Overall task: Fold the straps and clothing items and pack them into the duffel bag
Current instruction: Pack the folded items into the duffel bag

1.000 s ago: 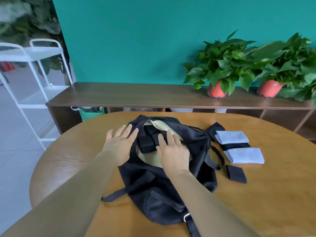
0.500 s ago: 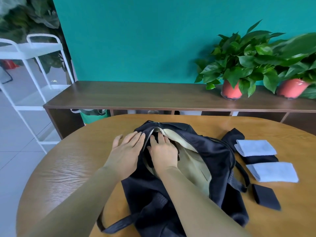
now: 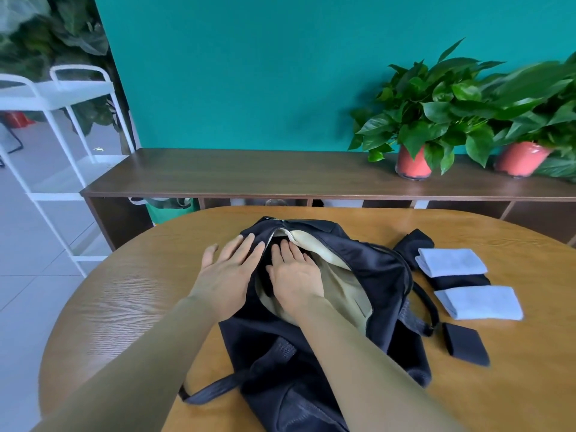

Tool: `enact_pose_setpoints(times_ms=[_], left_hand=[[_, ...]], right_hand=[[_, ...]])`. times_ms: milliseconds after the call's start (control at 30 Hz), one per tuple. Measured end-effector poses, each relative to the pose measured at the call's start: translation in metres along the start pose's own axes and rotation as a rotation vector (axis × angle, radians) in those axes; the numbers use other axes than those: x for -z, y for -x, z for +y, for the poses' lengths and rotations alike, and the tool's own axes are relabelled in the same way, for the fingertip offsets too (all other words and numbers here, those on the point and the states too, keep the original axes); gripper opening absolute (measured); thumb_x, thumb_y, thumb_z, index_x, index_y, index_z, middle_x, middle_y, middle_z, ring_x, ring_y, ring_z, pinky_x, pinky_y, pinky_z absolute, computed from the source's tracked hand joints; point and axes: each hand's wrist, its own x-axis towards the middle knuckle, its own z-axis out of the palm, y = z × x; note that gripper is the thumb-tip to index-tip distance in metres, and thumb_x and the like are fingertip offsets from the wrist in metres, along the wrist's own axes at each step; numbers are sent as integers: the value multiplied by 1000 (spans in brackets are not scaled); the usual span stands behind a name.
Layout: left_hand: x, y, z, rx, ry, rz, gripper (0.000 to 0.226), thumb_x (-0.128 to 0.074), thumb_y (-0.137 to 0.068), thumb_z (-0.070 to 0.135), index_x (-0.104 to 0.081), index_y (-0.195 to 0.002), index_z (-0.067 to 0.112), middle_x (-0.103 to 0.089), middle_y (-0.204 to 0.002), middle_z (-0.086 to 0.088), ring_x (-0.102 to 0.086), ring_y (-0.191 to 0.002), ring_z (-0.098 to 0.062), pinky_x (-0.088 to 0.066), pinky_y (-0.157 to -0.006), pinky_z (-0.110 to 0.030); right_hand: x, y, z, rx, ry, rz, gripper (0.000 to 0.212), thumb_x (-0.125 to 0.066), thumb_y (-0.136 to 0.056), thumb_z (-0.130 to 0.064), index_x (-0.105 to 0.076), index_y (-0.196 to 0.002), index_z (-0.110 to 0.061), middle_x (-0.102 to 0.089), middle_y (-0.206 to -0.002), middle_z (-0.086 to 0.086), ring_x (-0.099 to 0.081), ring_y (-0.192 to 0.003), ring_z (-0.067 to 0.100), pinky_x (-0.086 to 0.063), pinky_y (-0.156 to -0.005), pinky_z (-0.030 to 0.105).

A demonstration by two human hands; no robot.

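A black duffel bag [image 3: 377, 275] with a beige lining lies unzipped on the round wooden table [image 3: 124, 300]. My left hand [image 3: 224, 272] lies flat with straight fingers on the bag's left flap. My right hand [image 3: 296, 275] is inside the opening, fingers straight, pressing down on a black folded item [image 3: 267, 283] that it mostly hides. To the right of the bag lie two folded white cloths [image 3: 452, 261] [image 3: 480, 302], a black folded garment [image 3: 464, 280] between them and a small black folded piece [image 3: 466, 344].
A long dark wooden sideboard [image 3: 249, 173] runs behind the table with two potted plants [image 3: 417, 120] [image 3: 523, 120] on its right end. A white metal shelf trolley [image 3: 56, 135] stands at the left. A black strap [image 3: 215, 389] trails from the bag toward me.
Both hands moved from above the bag down into it; my right hand pushed the black folded item deeper toward the left end. The view shifted left.
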Motion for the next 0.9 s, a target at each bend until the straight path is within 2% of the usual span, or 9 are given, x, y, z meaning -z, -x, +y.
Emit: enact_pose_setpoints(times_ms=[33, 100, 167, 300, 433, 600, 733, 800, 900], left_hand=[[3, 1, 2, 3, -4, -3, 73, -40, -96, 15, 5, -152, 29, 9, -160, 5, 11, -147, -15, 2, -116, -47], [10, 5, 8, 4, -12, -5, 73, -39, -96, 13, 5, -152, 29, 10, -160, 5, 11, -147, -15, 2, -116, -47], [17, 9, 16, -5, -20, -6, 74, -39, -96, 12, 5, -152, 29, 11, -160, 5, 12, -147, -15, 2, -116, -48], [28, 21, 38, -30, -26, 8, 75, -38, -95, 8, 5, -152, 30, 14, -160, 6, 12, -146, -15, 3, -117, -48], [33, 28, 64, -50, -19, 18, 74, -40, -95, 8, 3, -153, 28, 12, -160, 4, 11, -147, -16, 2, -116, -46], [37, 30, 106, -112, -41, 26, 72, -40, -95, 10, 2, -152, 27, 8, -160, 5, 9, -147, -17, 0, -116, -47], [45, 27, 136, -154, -35, 36, 73, -38, -96, 6, 3, -152, 28, 11, -160, 6, 10, -146, -16, -2, -115, -48], [47, 24, 147, -167, -38, 39, 74, -38, -96, 4, 4, -152, 29, 12, -160, 7, 11, -146, -15, -3, -115, -47], [48, 22, 158, -178, -42, 31, 75, -38, -96, 4, 4, -152, 29, 12, -160, 8, 12, -146, -14, -2, -115, -46]], right_hand=[[2, 4, 1, 1, 22, 49, 52, -46, -98, -34, -40, -141, -8, -41, -146, 13, -37, -137, 23, -36, -107, 38], [6, 13, 4, 0, 16, 111, 48, -72, -81, -35, -64, -119, -8, -66, -119, 11, -62, -112, 21, -55, -84, 33], [12, 22, 10, 22, 13, 180, 46, -80, -71, -34, -69, -108, -8, -72, -103, 8, -68, -98, 20, -57, -73, 30], [38, 50, 23, 53, 55, 288, 38, -76, -74, -31, -70, -104, -8, -72, -95, 5, -68, -91, 19, -56, -70, 27], [62, 84, 52, 42, 60, 351, 28, -63, -83, -24, -67, -105, -7, -70, -96, 4, -67, -94, 19, -55, -74, 29], [80, 139, 104, -50, 100, 338, 37, -72, -76, -13, -67, -112, -5, -70, -108, 12, -66, -103, 26, -56, -82, 36], [83, 181, 146, -167, 129, 250, 43, -72, -67, -2, -66, -110, -2, -69, -107, 14, -66, -103, 29, -56, -83, 38], [80, 198, 163, -229, 150, 184, 47, -76, -63, -4, -66, -109, -2, -69, -109, 15, -66, -104, 29, -56, -85, 39], [76, 214, 182, -300, 212, -2, 54, -69, -75, -12, -54, -127, -3, -57, -130, 15, -52, -124, 27, -42, -104, 39]])
